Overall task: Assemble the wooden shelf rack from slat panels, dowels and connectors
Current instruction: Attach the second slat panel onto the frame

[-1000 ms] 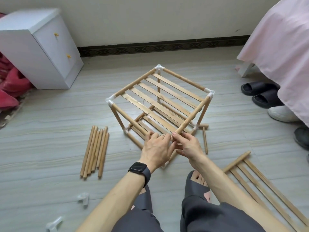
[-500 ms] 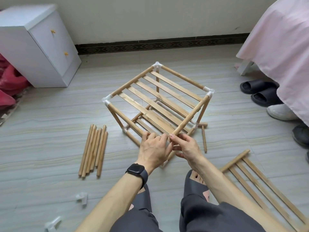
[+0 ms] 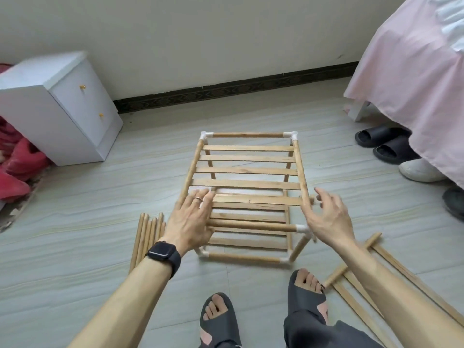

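The part-built wooden rack (image 3: 247, 184) stands on the floor right in front of me, square to my view, its two slat tiers joined by dowels and white corner connectors (image 3: 291, 135). My left hand (image 3: 193, 219) lies flat, fingers straight, over the near left top corner and the left rail, hiding that connector. My right hand (image 3: 329, 214) is spread beside the right rail, just past the near right connector (image 3: 302, 228); I cannot tell whether its fingertips touch the rail. Neither hand holds anything.
A bundle of loose dowels (image 3: 148, 232) lies on the floor left of the rack. A spare slat panel (image 3: 335, 274) lies at the right under my forearm. A white cabinet (image 3: 62, 116) stands far left, a pink-covered bed (image 3: 414, 84) and slippers (image 3: 386, 146) far right. My feet (image 3: 218, 320) are close to the rack.
The rack has turned from a diagonal stance to square-on. Both hands left the near corner they were working at together and moved apart to the left and right rails.
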